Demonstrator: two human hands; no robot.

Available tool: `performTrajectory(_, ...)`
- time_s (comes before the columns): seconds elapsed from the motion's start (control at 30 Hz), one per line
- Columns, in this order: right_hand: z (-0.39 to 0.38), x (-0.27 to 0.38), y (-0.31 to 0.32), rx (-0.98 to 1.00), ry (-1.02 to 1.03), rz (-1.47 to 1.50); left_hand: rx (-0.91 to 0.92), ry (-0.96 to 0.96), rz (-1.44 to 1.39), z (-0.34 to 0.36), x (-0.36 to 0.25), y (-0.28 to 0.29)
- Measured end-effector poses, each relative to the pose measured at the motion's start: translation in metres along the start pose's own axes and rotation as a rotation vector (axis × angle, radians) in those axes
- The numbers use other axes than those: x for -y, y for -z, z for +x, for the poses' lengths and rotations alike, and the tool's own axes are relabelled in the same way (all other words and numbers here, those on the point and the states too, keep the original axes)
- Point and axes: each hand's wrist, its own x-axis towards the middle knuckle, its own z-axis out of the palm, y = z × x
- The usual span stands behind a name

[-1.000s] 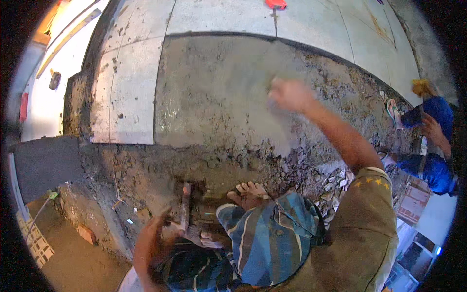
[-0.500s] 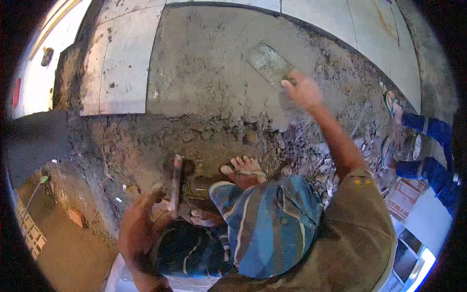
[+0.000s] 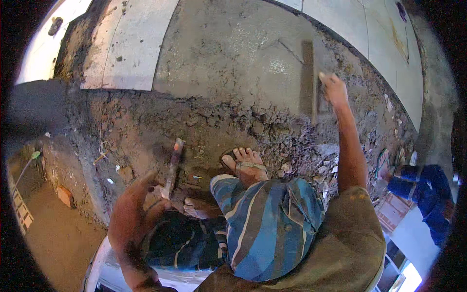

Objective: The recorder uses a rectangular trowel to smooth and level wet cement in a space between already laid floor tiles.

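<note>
My right hand (image 3: 334, 91) grips a flat, long trowel (image 3: 307, 80), blurred and turned lengthwise up the picture, at the right part of a patch of wet grey mortar (image 3: 228, 58). The mortar is smooth with a wet sheen above and crumbly along its near edge. My left hand (image 3: 141, 202) is low at the left beside my knee, fingers curved and apart, close to a hammer-like tool (image 3: 172, 163) standing or lying by my bare foot (image 3: 248, 168); whether it touches the tool is unclear.
Pale tiles (image 3: 131, 39) border the mortar at left, more slabs (image 3: 379, 44) at top right. Rubble (image 3: 321, 170) lies right of my foot. A co-worker's blue-clad legs (image 3: 425, 190) and sandaled feet are at right. A brick (image 3: 65, 194) lies on sand at lower left.
My right hand has moved rightward, turning the trowel from slanted to lengthwise and sweeping across the mortar. The view has shifted, so floor and tiles sit higher. The co-worker appears lower.
</note>
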Motion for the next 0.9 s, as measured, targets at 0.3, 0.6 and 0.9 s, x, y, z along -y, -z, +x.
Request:
performTrajectory(0.3, -0.065, 0.039, -0.063, 0.443, 0.817, -0.322, -0.091, -0.226, 0.002, 0.003, -0.002, 0.006)
performTrajectory(0.6, -0.209, -0.018, -0.031, 0.022, 0.752, -0.279, 0.011, -0.098, 0.051, -0.009, 0.001, 0.000)
performTrajectory(0.9, -0.219, -0.072, -0.112, 0.367, 0.617, -0.740, -0.060, -0.315, 0.168, -0.028, -0.020, 0.009)
